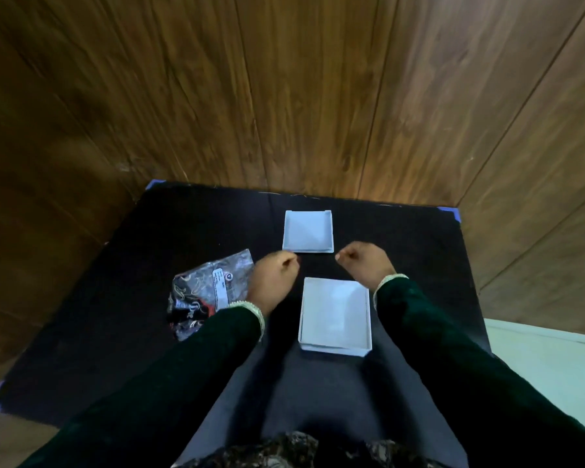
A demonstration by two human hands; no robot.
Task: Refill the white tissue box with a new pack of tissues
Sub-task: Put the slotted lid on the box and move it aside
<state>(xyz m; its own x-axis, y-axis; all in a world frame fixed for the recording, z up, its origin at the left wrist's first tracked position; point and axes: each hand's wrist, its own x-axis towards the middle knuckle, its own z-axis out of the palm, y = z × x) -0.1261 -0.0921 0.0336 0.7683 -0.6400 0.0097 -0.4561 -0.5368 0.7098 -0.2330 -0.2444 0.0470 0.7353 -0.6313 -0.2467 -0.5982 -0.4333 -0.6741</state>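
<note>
The white tissue box (pixel 335 315) stands open on the black mat, its inside looking white. Its white lid (pixel 307 231) lies apart, farther back on the mat, inner side up. A pack of tissues (pixel 203 292) in patterned plastic with a white label lies left of the box, partly hidden by my left forearm. My left hand (pixel 274 278) hovers between pack and box with fingers curled shut, holding nothing. My right hand (pixel 365 261) hovers just beyond the box's far right corner, also curled shut with nothing in it.
The black mat (pixel 115 298) covers the table, with blue tape at its corners. Wooden panelled walls (pixel 284 96) rise right behind and beside it. A pale surface (pixel 554 359) shows at the right edge.
</note>
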